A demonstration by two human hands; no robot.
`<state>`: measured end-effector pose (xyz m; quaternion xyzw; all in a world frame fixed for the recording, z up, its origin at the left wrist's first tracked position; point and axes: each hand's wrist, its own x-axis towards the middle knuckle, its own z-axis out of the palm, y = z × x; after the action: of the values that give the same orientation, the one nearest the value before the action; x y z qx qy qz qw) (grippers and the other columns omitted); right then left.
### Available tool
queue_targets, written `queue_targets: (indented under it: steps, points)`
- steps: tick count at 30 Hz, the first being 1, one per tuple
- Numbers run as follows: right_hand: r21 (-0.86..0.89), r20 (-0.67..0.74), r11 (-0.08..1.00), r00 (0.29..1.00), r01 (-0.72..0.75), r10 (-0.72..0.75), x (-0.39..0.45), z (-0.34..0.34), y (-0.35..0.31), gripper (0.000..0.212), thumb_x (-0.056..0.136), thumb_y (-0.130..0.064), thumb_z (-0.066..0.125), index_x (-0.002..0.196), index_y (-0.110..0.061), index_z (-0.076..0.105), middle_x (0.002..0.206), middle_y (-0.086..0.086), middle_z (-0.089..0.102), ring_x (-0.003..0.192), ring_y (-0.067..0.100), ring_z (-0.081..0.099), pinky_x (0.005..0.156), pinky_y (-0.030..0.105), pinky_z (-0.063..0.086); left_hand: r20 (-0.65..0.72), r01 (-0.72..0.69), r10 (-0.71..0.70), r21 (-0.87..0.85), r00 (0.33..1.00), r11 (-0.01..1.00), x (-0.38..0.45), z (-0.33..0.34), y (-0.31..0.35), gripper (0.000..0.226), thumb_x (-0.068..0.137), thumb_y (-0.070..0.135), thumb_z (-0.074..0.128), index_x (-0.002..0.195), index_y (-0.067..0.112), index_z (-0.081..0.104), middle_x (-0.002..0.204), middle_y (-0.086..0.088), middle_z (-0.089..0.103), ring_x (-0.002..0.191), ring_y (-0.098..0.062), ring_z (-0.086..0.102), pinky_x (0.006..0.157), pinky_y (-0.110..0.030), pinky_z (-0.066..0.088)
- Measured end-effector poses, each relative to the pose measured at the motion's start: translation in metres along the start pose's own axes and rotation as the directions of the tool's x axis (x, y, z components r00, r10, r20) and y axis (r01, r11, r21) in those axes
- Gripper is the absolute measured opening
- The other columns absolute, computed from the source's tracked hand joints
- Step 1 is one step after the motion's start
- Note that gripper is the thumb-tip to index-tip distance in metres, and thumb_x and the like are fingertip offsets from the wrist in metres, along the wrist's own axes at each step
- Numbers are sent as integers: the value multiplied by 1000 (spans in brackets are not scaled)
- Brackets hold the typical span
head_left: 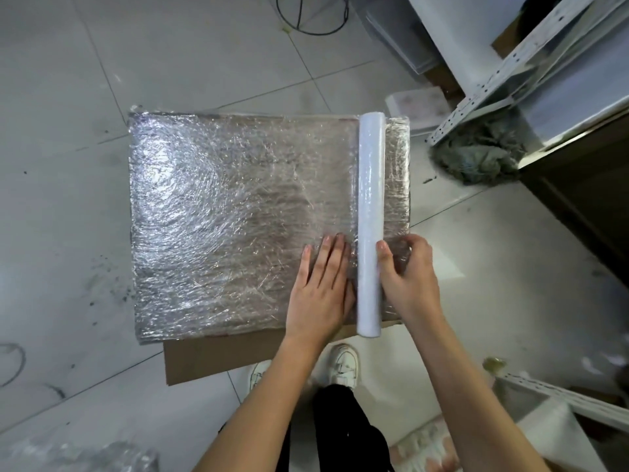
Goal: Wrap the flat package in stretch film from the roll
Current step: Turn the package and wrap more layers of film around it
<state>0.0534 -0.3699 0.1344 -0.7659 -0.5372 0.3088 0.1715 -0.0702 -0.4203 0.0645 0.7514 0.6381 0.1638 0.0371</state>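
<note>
Fingers (pixel 332 257) flat beside roll (pixel 370 212) atop package (pixel 221 216).

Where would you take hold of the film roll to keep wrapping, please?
Probably at its near end, from the right. The film roll lies across the flat package, its near end overhanging the edge by the right hand; the left hand lies flat on the film beside it.

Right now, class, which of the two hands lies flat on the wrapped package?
The left hand: its straight fingers press the film on the flat package. The right hand curls against the roll instead.
</note>
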Motion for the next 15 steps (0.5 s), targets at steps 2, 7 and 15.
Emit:
queue_targets:
  steps: [2, 7, 15]
  points:
    - [-46, 45, 998, 998, -38, 40, -3, -3, -7, 78, 74, -63, 62, 133, -18, 36, 131, -1, 45, 119, 19, 50, 94, 40, 44, -9, 0, 0, -5, 1000, 1000, -2, 0, 1, 54, 96, 26, 34, 144, 1, 35, 151, -13, 34, 143, -26, 24, 119, -46, 12]
    - [-230, 58, 973, 998, 36, -23, -2, -4, -7, 104, 60, -61, 76, 139, -15, 28, 135, 5, 40, 122, 25, 46, 92, 40, 44, -24, 8, -8, -7, 1000, 1000, -7, 2, 3, 54, 96, 27, 36, 144, 2, 33, 152, -10, 35, 143, -24, 24, 118, -47, 16]
    - [100, 185, 995, 983, -30, 11, 8, -33, 17, 97, 60, -39, 86, 139, -22, 31, 114, -9, 52, 105, 13, 57, 95, 36, 48, -32, -33, 28, -181, 999, 983, -14, -10, -4, 62, 88, 42, 46, 144, 15, 38, 154, -10, 30, 145, -24, 21, 120, -46, 10]
